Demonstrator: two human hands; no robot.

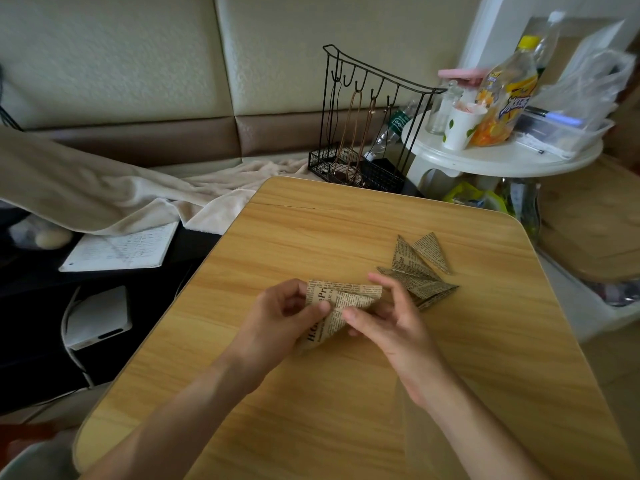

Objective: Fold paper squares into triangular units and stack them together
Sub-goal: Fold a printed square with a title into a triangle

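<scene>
- Wooden table [346, 393], light grain, rounded corners, set before a padded cream and brown wall [138, 64].
- Paper piece [341, 306], tan newsprint pattern, partly folded, held between both hands just above the table's middle; its lower point aims toward the person.
- Left hand [280, 317]: fingers curled, thumb and forefinger pinching the paper piece at its left edge.
- Right hand [384, 317]: thumb pressed on the paper's right flap, fingers curled behind it, gripping the piece from the right.
- Folded triangular units [415, 271], same newsprint paper, several lying overlapped on the table just beyond and to the right of the right hand; the nearest one lies partly behind that hand's fingers.
- Black wire rack [363, 133] with hooks, off the table's far edge; cords hang from it.
- Round white side table [485, 157], far right, carrying a paper cup [460, 126], a yellow-labelled bottle [509, 95] and a clear tray [568, 133].
- Beige blanket [104, 192], draped at left.
- Notebook [121, 249], handwritten page, lying below the blanket.
- White box device [100, 317], at left, on the dark surface below table level.
</scene>
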